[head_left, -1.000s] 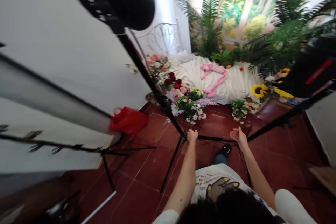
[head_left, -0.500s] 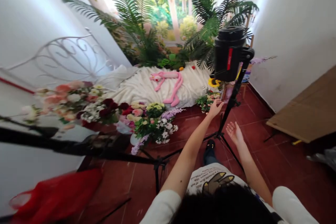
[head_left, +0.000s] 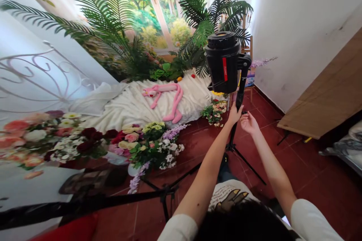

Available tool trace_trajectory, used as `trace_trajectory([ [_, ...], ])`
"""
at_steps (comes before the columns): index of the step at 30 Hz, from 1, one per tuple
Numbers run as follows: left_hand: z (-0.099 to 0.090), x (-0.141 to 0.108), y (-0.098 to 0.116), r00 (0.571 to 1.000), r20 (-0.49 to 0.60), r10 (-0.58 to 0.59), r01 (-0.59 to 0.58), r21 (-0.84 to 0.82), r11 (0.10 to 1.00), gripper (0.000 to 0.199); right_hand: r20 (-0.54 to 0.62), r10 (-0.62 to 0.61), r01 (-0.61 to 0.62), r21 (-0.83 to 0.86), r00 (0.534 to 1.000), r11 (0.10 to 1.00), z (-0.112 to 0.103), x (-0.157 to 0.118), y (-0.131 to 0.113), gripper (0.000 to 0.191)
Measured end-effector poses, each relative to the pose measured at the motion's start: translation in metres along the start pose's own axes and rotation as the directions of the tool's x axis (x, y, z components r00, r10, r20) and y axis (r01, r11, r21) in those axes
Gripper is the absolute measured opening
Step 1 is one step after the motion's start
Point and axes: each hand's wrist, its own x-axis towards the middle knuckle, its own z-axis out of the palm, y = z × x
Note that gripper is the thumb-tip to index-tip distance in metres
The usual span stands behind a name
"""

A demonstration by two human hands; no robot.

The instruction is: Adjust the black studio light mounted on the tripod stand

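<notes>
A black studio light point(head_left: 223, 64) with a red label sits on top of a black light stand point(head_left: 241, 89) in front of me. My left hand point(head_left: 234, 115) is wrapped round the stand's pole below the light. Close beside it, my right hand point(head_left: 249, 122) has its fingers curled at a small black knob point(head_left: 244, 112) on the pole's side; the fingertips seem to pinch it. The stand's legs point(head_left: 246, 162) are spread on the red tiled floor point(head_left: 283, 173).
A second black stand point(head_left: 118, 200) crosses the lower left. Artificial flowers point(head_left: 152, 143) stand before a white-draped bed point(head_left: 124, 105) holding a pink plush toy point(head_left: 166, 88). Palm fronds point(head_left: 118, 19) rise behind. A brown board point(head_left: 319, 98) leans at the right wall.
My left hand has closed round the pole. My right hand has moved up from apart, fingers spread, to the knob. The view has shifted, so the light appears further left.
</notes>
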Motion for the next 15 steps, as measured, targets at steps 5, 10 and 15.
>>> trace_trajectory([
  [5, 0.001, 0.001, 0.001, 1.0, 0.014, 0.012, -0.011, -0.049, 0.999, 0.028, -0.048, 0.074, -0.073, 0.033, 0.996, 0.997, 0.001, 0.005, -0.01, 0.02],
  [10, 0.001, 0.002, 0.0, 0.999, 0.033, -0.007, 0.009, -0.074, 0.997, 0.024, -0.093, 0.048, -0.048, -0.001, 0.995, 0.999, 0.006, 0.004, -0.013, 0.023],
  [15, 0.0, 0.004, -0.001, 0.998, 0.043, 0.039, -0.037, -0.063, 0.997, 0.022, -0.186, -0.057, 0.019, -0.198, 0.981, 0.98, 0.015, 0.003, -0.011, 0.023],
])
